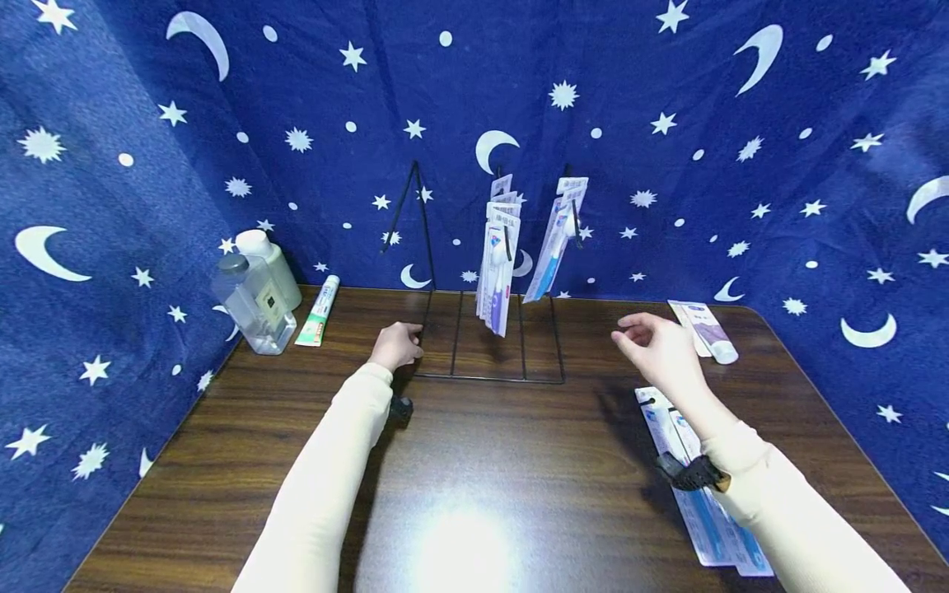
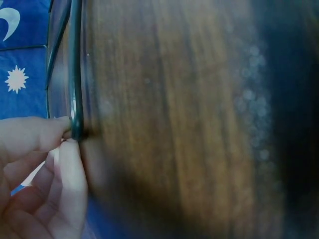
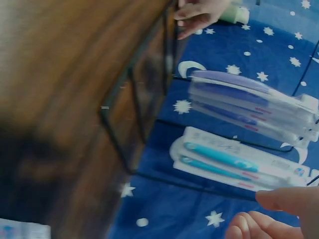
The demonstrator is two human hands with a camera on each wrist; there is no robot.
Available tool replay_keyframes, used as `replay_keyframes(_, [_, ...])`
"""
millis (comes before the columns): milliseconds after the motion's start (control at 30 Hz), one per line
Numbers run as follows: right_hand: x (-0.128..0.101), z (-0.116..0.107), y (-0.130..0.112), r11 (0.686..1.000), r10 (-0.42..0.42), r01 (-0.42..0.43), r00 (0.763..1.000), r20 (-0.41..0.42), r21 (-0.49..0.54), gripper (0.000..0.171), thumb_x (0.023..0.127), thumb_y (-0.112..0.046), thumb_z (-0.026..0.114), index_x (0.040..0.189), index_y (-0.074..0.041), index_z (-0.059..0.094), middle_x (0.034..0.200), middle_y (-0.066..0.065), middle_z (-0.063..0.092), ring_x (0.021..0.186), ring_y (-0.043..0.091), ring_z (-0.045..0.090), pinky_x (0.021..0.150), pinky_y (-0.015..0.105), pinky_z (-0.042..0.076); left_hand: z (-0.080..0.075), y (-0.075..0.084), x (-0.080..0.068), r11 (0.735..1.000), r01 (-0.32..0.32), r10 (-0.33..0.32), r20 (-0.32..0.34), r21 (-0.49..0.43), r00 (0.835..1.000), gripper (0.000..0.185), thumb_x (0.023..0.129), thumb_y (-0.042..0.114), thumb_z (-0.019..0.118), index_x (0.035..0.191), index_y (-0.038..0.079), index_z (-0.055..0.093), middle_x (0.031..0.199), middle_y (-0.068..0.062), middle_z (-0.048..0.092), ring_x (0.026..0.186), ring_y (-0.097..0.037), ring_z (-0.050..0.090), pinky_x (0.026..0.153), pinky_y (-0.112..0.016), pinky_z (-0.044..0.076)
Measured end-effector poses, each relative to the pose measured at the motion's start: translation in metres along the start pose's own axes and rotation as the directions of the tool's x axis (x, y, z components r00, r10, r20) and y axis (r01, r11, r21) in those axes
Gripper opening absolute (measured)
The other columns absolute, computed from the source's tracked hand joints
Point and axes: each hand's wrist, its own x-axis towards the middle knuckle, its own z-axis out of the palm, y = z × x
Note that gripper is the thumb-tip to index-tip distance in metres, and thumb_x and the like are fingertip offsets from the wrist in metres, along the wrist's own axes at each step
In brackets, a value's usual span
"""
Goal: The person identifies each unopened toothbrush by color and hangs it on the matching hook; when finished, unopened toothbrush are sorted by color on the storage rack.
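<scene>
A black wire display rack (image 1: pixel 489 375) stands at the middle back of the wooden table (image 1: pixel 474 478). Packaged toothbrushes hang from its hooks: a purple bunch (image 1: pixel 498 272) (image 3: pixel 249 102) and a blue bunch (image 1: pixel 554 243) (image 3: pixel 224 162). My left hand (image 1: pixel 398 344) (image 2: pixel 70 137) pinches the left corner of the rack's base wire (image 2: pixel 76 89) between thumb and finger. My right hand (image 1: pixel 656 346) (image 3: pixel 279 214) hovers to the right of the rack with loosely curled fingers and holds nothing. More toothbrush packs (image 1: pixel 697 486) lie flat on the table under my right forearm.
A clear glass bottle (image 1: pixel 252 303) and a white-capped bottle (image 1: pixel 270 262) stand at the back left, with a green toothpaste tube (image 1: pixel 319 311) beside them. A white tube (image 1: pixel 708 329) lies at the back right. Blue star-and-moon cloth (image 1: pixel 111 165) walls the table on three sides.
</scene>
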Motion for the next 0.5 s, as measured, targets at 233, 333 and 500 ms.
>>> replay_keyframes(233, [-0.025,-0.004,0.027,0.997,0.038,-0.031,0.994,0.100,-0.074,0.013,0.079,-0.008,0.069,0.086,0.003,0.069,0.070,0.011,0.068,0.062,0.023,0.064,0.055,0.034,0.049,-0.001,0.002,0.001,1.000,-0.009,0.009,0.003,0.006,1.000,0.057,0.070,-0.004,0.064,0.126,-0.002,0.059,0.077,-0.003,0.059,0.046,-0.002,0.050,0.045,-0.013,0.046])
replay_keyframes(333, [-0.034,-0.009,0.038,0.994,0.057,-0.041,0.986,0.157,-0.103,0.014,0.079,-0.009,0.070,0.085,0.003,0.069,0.070,0.011,0.068,0.061,0.021,0.064,0.053,0.034,0.050,-0.003,0.004,0.000,1.000,0.000,0.000,0.009,0.008,1.000,0.057,0.070,-0.004,0.063,0.127,-0.002,0.058,0.079,-0.003,0.059,0.046,-0.002,0.051,0.046,-0.013,0.046])
replay_keyframes(500, [-0.048,-0.016,0.058,0.985,0.119,-0.081,0.961,0.252,-0.155,0.016,0.078,-0.011,0.071,0.084,0.003,0.069,0.068,0.010,0.068,0.057,0.015,0.060,0.050,0.031,0.046,-0.003,0.004,-0.002,1.000,0.015,-0.015,0.012,0.015,1.000,0.056,0.072,-0.003,0.063,0.128,-0.001,0.058,0.082,-0.003,0.060,0.048,-0.002,0.052,0.050,-0.014,0.049])
